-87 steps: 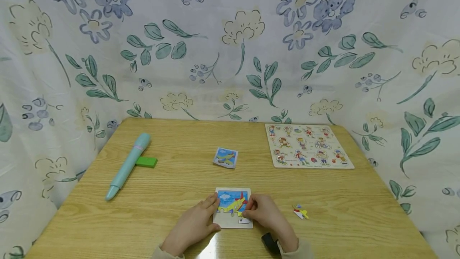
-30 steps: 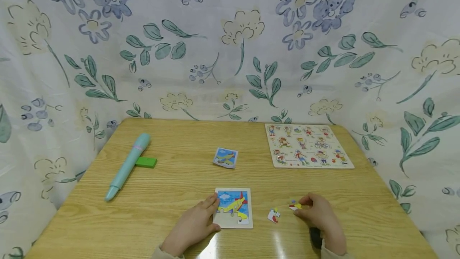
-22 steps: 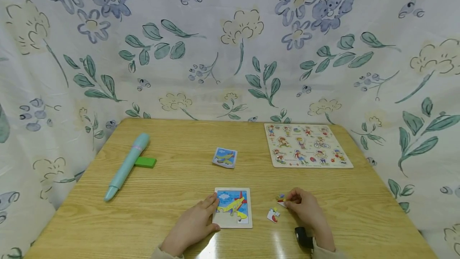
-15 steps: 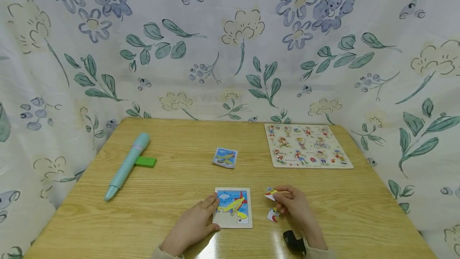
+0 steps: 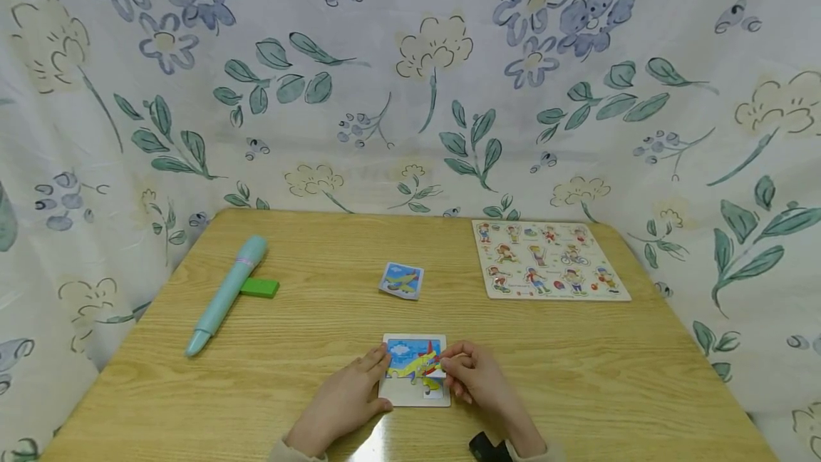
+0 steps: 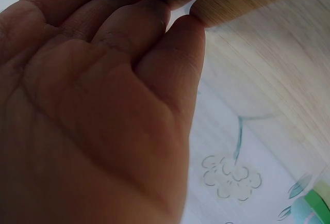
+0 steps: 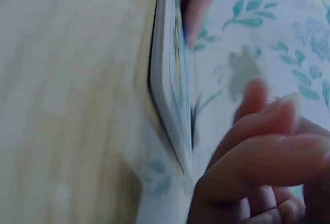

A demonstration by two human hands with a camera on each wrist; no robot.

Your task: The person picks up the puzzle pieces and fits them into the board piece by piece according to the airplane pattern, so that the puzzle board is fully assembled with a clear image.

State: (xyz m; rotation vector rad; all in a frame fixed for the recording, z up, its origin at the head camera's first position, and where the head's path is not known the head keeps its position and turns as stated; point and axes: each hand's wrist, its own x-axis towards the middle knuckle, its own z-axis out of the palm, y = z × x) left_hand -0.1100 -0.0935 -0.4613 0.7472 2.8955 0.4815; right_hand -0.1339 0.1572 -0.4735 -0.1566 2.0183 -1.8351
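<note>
A small jigsaw puzzle board [image 5: 398, 398] with a yellow airplane picture lies near the table's front, its lower-left area bare. My left hand [image 5: 346, 392] rests along its left edge, fingers extended; in the left wrist view the palm of the left hand [image 6: 103, 100] fills much of the picture. Over the board's right side my right hand [image 5: 479, 378] pinches a red, yellow and white puzzle piece [image 5: 435, 371] between thumb and forefinger. In the right wrist view the board [image 7: 166, 64] appears edge-on beside the curled right hand [image 7: 263, 162]. Whatever lies beneath that hand is hidden.
A small airplane picture card [image 5: 402, 281] lies beyond the board. At the back right is a larger board with figures [image 5: 551, 261]. On the left, a turquoise pen-shaped object [image 5: 227, 294] leans over a green block [image 5: 260, 288]. A floral cloth [image 5: 385, 91] hangs behind the table.
My right hand placed one piece beside the board, picked up another farther right, and carried it left over the board. The set-down piece is no longer visible. My left hand stayed put.
</note>
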